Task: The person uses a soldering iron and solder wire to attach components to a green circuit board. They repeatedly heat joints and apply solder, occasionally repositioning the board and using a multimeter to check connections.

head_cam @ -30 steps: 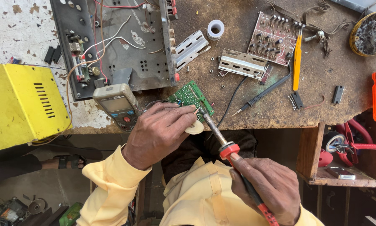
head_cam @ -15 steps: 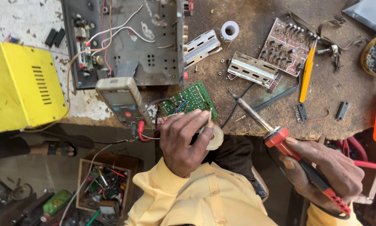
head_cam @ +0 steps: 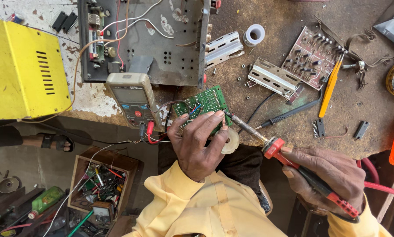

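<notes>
Left hand (head_cam: 198, 144) grips green board (head_cam: 205, 106) at bench edge, fingers curled over it, thumb beside pale solder reel (head_cam: 230, 141). Right hand (head_cam: 327, 174) closed around soldering iron (head_cam: 289, 159). Half second ago tip was away from board; now tip touches board's right edge. Seems soldering resumes. Multimeter (head_cam: 132, 102) left of board.

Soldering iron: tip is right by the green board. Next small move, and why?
Probably ease the soldering iron tip slightly left onto the joint at the green circuit board edge. The right hand grips its handle, the tip sits at the board's right edge beside the left hand fingertips, which pin the board. Whether the tip already touches the board cannot be told.
</notes>
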